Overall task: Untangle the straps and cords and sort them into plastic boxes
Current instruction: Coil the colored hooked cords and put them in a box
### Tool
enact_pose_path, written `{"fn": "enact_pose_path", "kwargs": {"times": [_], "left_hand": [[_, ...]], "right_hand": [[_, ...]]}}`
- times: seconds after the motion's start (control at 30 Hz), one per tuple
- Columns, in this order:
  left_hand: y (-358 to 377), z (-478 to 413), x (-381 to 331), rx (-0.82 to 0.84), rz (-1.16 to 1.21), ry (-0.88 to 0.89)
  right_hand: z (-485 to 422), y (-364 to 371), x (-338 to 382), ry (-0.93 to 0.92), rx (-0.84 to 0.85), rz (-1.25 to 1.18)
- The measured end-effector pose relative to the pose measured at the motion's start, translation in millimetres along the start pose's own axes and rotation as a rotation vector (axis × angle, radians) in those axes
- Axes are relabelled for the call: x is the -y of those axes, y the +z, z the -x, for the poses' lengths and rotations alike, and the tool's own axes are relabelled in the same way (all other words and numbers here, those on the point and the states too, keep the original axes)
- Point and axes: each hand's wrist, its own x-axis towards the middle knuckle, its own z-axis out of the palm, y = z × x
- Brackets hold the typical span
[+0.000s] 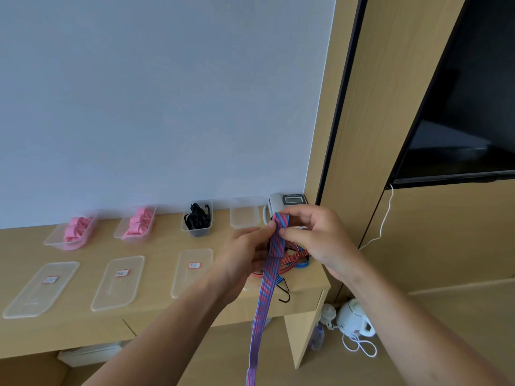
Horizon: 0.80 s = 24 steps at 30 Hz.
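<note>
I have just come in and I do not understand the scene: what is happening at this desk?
A person at a wooden desk works on a blue-and-red striped strap. The left hand and the right hand both pinch its folded upper end; the rest hangs past the desk edge. More red and blue cords lie heaped beneath the hands. At the back, two boxes hold pink straps, a third box holds black cords, and a fourth box looks empty.

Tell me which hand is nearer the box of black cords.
Left. The left hand holds the striped strap just right of the box of black cords; the right hand pinches the strap farther right, by the telephone.
</note>
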Motion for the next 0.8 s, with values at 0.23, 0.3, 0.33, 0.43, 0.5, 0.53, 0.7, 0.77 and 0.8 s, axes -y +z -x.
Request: {"fn": "enact_pose_path", "kwargs": {"times": [0.23,0.3,0.33,0.43,0.5,0.53,0.7,0.77,0.8], "left_hand": [[1,5,6,0.001,0.037,-0.117],[2,7,6,-0.014,0.064,-0.132],[3,8,6,-0.021,0.073,-0.135],[6,11,1,-0.038,0.131,-0.142],[7,12,-3,-0.033,0.187,-0.163],[7,12,-6,-0.029,0.207,-0.169],[5,12,-15,-0.013,0.222,-0.174],[4,11,-19,-0.012,0.218,-0.165],[3,10,-21,-0.017,0.214,-0.156]], "right_hand": [[-3,4,14,-0.142,-0.069,0.073],[-3,7,15,-0.181,-0.111,0.083],[-3,9,15,-0.201,-0.136,0.091],[-1,13,15,-0.304,-0.201,0.169],[3,15,14,-0.402,-0.237,0.221],[6,16,12,-0.458,-0.254,0.236],[15,23,5,-0.698,-0.296,0.341],[16,23,-1,-0.787,-0.279,0.379],[17,24,-5,-0.808,-0.266,0.381]]}}
